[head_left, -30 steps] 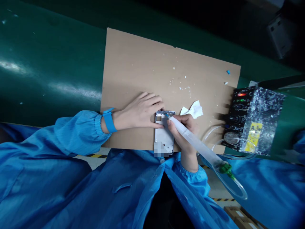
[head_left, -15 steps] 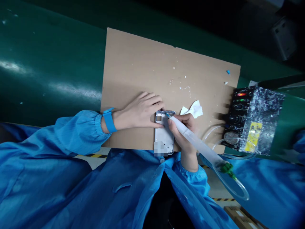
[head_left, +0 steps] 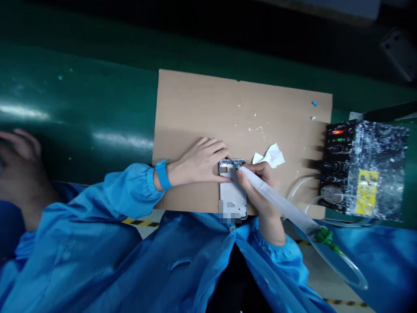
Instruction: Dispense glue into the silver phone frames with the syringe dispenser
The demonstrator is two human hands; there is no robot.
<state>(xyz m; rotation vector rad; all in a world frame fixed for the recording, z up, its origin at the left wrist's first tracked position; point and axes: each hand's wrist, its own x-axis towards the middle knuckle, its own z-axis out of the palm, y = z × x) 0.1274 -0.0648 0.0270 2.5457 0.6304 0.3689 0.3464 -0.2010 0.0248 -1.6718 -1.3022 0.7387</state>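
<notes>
A silver phone frame [head_left: 232, 191] lies on a brown cardboard sheet [head_left: 202, 104] near its front edge. My left hand [head_left: 200, 163] rests flat on the cardboard with fingers stretched, its fingertips pressing the frame's left upper edge. My right hand [head_left: 259, 184] is closed around a translucent dispensing syringe [head_left: 276, 202] whose blue tip touches the top of the frame. A clear hose [head_left: 345, 265] with a green fitting [head_left: 324, 237] leaves the syringe's rear end.
A black control box [head_left: 361, 169] with lit indicators and dials stands at the right edge of the cardboard. A crumpled white wipe [head_left: 271, 155] lies beside my right hand. Another person's hand [head_left: 18, 161] shows at the far left on the green bench [head_left: 81, 108].
The camera view has shifted, so everything sits further right and lower. Another person's hand has come into view at the left. My hands keep the same hold on frame and syringe.
</notes>
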